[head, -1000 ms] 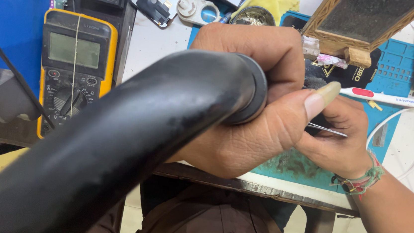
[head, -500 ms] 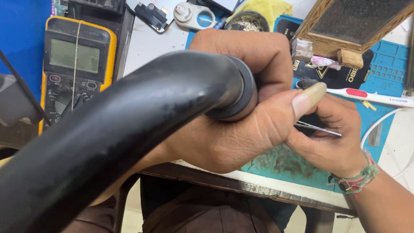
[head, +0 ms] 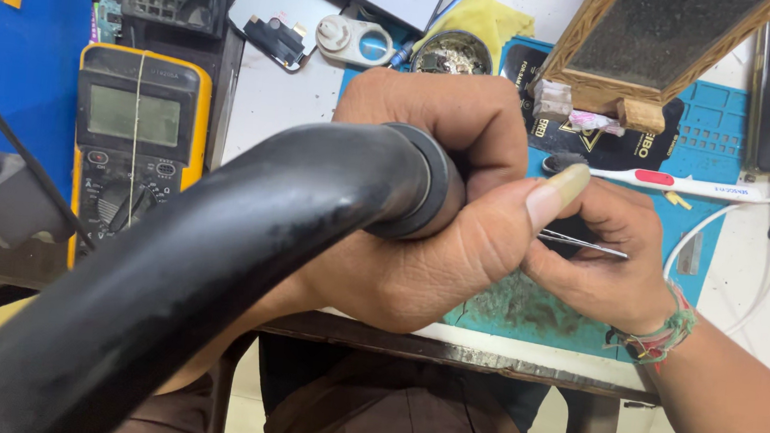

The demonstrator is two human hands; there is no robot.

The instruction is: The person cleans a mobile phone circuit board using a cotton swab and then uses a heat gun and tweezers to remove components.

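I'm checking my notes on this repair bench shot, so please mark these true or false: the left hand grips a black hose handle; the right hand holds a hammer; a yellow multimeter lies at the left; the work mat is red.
1. The left hand grips the black hose handle: true.
2. The right hand holds a hammer: false, it pinches thin metal tweezers.
3. A yellow multimeter lies at the left: true.
4. The work mat is red: false, it is blue-green.

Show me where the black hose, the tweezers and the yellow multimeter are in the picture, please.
black hose (head: 245, 223): head view, on the middle of its thick curved body.
tweezers (head: 591, 247): head view, on the thin metal shaft between the two hands.
yellow multimeter (head: 134, 116): head view, on its grey screen.
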